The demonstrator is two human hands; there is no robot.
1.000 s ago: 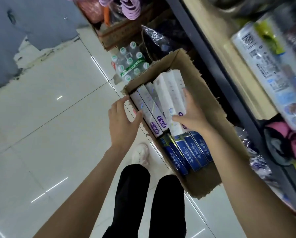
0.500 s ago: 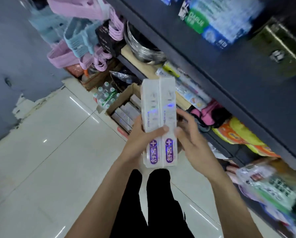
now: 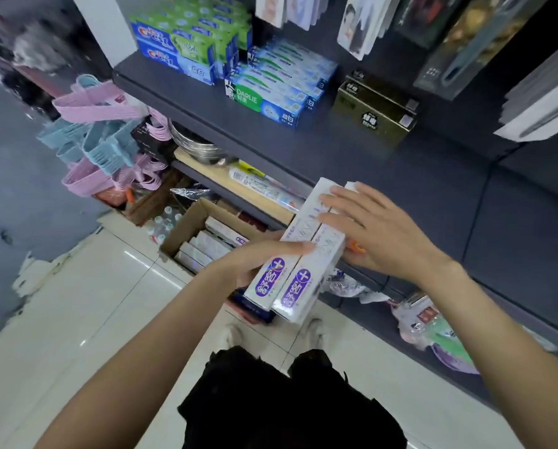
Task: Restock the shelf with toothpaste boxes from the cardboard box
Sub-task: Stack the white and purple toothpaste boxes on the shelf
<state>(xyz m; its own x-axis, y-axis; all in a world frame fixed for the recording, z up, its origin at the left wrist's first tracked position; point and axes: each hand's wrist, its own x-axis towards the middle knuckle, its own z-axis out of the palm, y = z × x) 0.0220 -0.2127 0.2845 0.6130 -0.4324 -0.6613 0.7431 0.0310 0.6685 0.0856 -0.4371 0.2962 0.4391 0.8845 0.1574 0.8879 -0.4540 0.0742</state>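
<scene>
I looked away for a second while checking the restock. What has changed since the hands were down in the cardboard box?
The two white toothpaste boxes came up out of the cardboard box to shelf height. The left hand now grips them; the right hand lies flat on top. The cardboard box stays on the floor.

The two white, purple-labelled toothpaste boxes (image 3: 298, 251), lifted from the brown cardboard box (image 3: 187, 223), now tilt toward the dark shelf (image 3: 352, 147); right hand (image 3: 373, 231) has flattened on top.
</scene>
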